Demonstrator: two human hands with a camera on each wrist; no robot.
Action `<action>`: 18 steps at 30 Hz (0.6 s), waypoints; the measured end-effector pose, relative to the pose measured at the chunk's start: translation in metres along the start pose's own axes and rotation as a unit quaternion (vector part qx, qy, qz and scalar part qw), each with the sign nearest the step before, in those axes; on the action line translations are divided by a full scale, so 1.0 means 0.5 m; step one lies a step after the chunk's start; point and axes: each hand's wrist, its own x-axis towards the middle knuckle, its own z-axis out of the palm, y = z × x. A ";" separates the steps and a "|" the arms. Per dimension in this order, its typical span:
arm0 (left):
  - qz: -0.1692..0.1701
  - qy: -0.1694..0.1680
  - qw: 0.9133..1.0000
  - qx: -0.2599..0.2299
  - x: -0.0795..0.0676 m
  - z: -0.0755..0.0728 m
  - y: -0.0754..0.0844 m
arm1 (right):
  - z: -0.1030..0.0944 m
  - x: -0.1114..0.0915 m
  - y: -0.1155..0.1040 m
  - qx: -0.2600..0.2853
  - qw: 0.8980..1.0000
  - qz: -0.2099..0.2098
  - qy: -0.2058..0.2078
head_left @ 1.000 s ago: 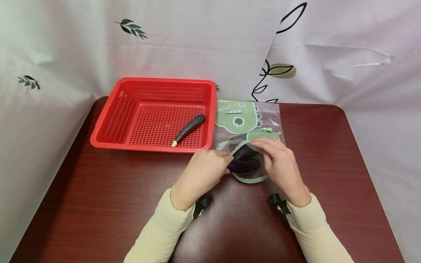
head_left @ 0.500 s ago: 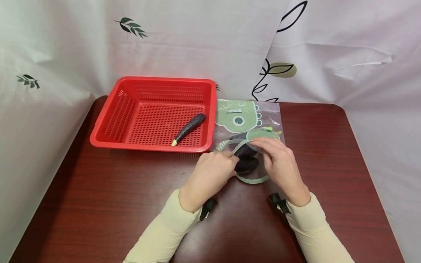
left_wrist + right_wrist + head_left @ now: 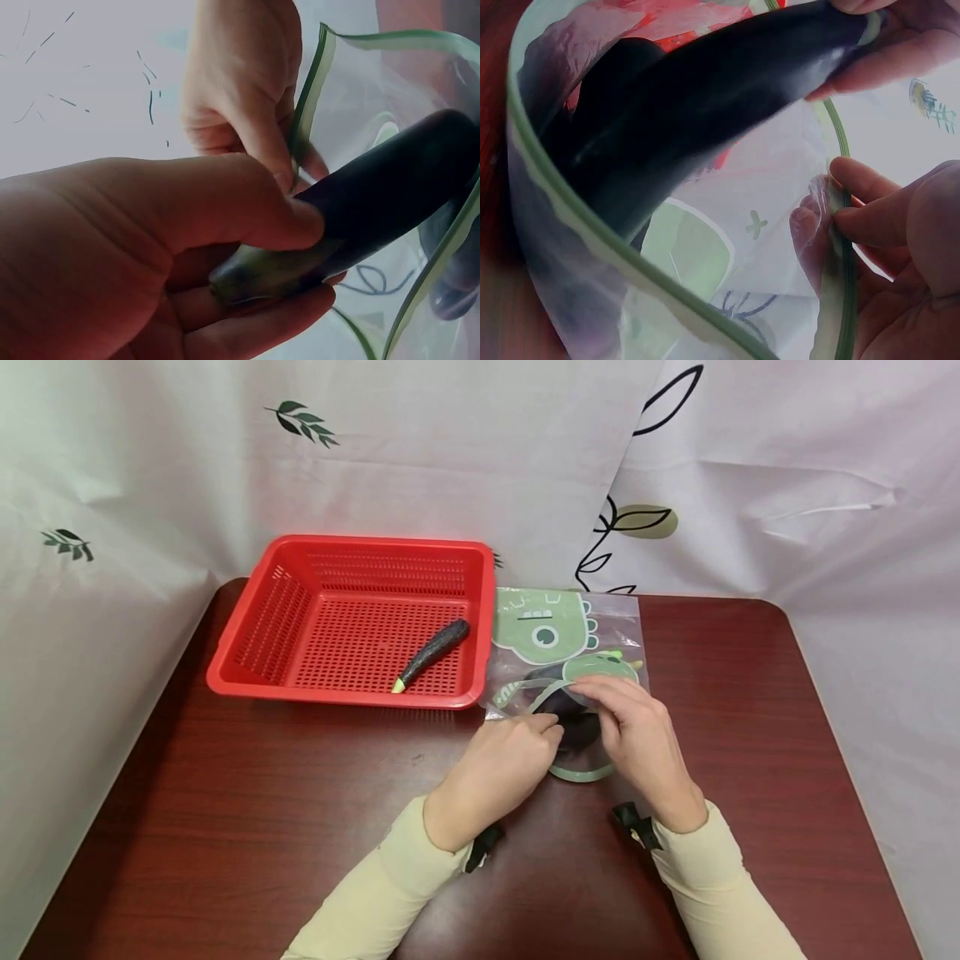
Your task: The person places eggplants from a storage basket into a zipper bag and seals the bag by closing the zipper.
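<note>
My left hand (image 3: pixel 498 768) grips a dark purple eggplant (image 3: pixel 397 176) by its greenish stem end, thumb on top and fingers beneath. The eggplant's far end reaches through the open mouth of a clear zip bag (image 3: pixel 615 620) with green dinosaur print. My right hand (image 3: pixel 647 745) pinches the bag's green-edged rim between thumb and fingers and holds it apart. Inside the bag another eggplant (image 3: pixel 619 67) shows beside the held one, and stem tips (image 3: pixel 615 654) show through the film. In the head view my left hand hides most of the held eggplant.
A red perforated basket (image 3: pixel 345 695) stands left of the bag, right up against its edge. One eggplant (image 3: pixel 432 653) lies in it near the right wall. White printed cloth (image 3: pixel 420 460) hangs behind the brown table (image 3: pixel 225 827).
My left hand has moved to the right, taking the eggplant deeper into the bag's mouth. My right hand has stayed at the rim. Basket and its eggplant are unmoved.
</note>
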 end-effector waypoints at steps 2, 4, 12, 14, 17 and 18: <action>0.008 -0.009 1.000 -0.004 0.001 0.003 0.003 | 0.000 0.000 0.000 0.000 1.000 -0.001 0.000; 0.017 -0.017 1.000 -0.001 0.003 0.007 0.005 | 0.001 0.000 0.000 0.000 1.000 -0.001 0.000; 0.047 -0.022 0.999 0.006 0.010 0.033 0.011 | -0.001 0.000 -0.004 0.002 1.000 -0.006 0.003; 0.050 -0.023 0.998 0.005 0.012 0.041 0.013 | -0.002 0.000 -0.006 0.000 1.000 -0.007 0.003; 0.053 -0.024 0.998 0.010 0.014 0.052 0.016 | -0.003 0.000 -0.008 -0.001 1.000 -0.008 0.002; 0.053 -0.024 0.998 0.010 0.014 0.055 0.016 | -0.003 0.000 -0.009 -0.001 1.000 -0.008 0.001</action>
